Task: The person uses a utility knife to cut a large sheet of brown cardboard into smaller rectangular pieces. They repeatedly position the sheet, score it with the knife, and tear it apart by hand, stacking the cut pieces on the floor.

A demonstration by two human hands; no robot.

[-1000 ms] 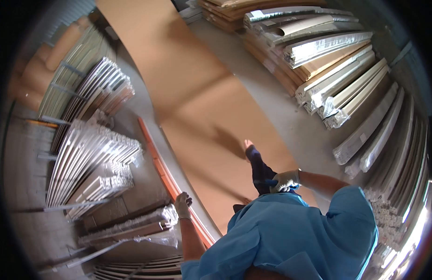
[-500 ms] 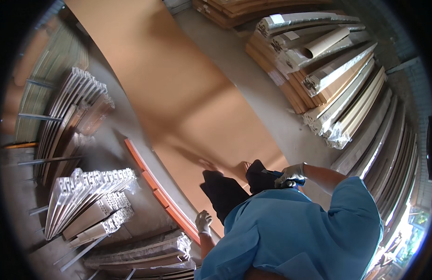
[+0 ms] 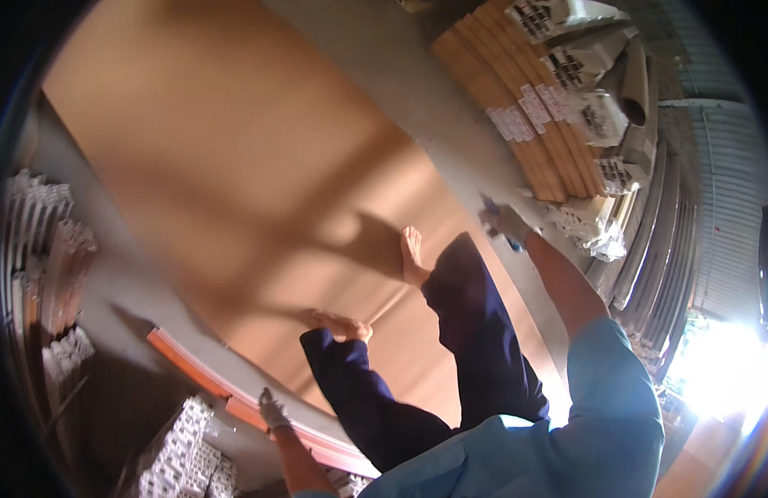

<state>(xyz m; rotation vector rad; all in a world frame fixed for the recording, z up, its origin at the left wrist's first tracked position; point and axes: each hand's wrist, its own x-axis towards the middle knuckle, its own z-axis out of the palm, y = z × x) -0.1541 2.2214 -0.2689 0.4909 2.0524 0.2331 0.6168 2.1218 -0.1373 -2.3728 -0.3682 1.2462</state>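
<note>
Out to my right, my right hand (image 3: 510,224), in a pale work glove, is closed round a blue-and-dark hand tool (image 3: 515,245). Blur and the fingers hide what kind of tool it is. My left hand (image 3: 273,411), also gloved, hangs low on the left over the orange strips (image 3: 253,412), fingers partly stretched and nothing visible in them. Whether it touches the strips I cannot tell. Beneath me a long, wide brown cardboard sheet (image 3: 234,166) lies on the floor, and my bare feet stand apart on it.
To the right are stacked flat brown cartons (image 3: 517,108), wrapped bundles of long profiles (image 3: 604,116) and a cardboard tube (image 3: 635,91). More white profile bundles (image 3: 185,456) stand at lower left. A grey floor strip (image 3: 351,50) runs between the sheet and the cartons.
My right hand has swung outward and away from my body with the tool. My left hand has moved left. My feet are farther apart, and the view has turned and shifted.
</note>
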